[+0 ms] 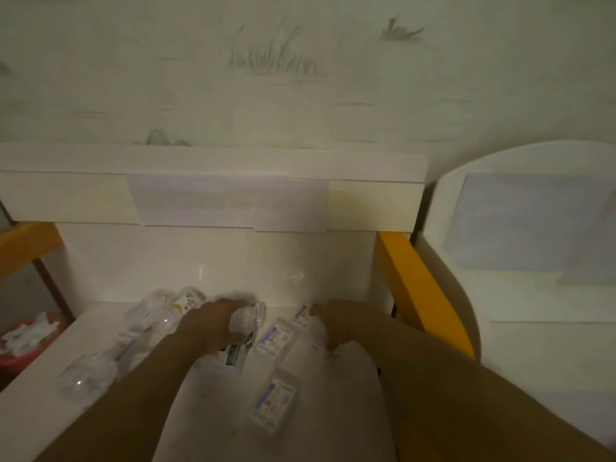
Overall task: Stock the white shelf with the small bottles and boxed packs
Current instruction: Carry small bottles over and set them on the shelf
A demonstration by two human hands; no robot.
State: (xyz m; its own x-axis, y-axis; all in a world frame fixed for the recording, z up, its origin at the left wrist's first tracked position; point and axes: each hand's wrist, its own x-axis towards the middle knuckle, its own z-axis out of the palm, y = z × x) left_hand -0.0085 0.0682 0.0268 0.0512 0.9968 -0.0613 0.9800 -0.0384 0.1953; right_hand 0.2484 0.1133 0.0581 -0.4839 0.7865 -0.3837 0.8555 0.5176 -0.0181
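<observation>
Head view: left hand (213, 323) grips clear bottle (248, 323) on shelf (40, 371)

left hand (210, 323) curled in a grip; right hand (336, 323) curled, both forearms extended

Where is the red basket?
In the head view the red basket sits low at the far left edge, below the white shelf and under the orange bar, with white things piled inside it.

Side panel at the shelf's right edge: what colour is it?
Yellow-orange side panel, plain and unpatterned; the head view shows it.
</observation>
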